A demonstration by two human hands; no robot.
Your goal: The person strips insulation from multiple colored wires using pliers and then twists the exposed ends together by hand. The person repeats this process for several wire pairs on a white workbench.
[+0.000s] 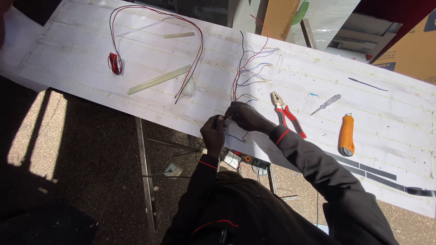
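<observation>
Both the left hand [213,131] and right hand [245,117] pinch, seemingly, thin wire ends [236,97] at the white panel's [136,59] edge, pliers [286,113] lying unused.

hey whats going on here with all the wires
A person in dark sleeves has both hands together at the near edge of a long white panel, the left hand and right hand pinching thin wires that fan up across it. Red-handled pliers, a small screwdriver and an orange-handled tool lie untouched to the right; a red and black wire loop and pale sticks lie to the left.
</observation>
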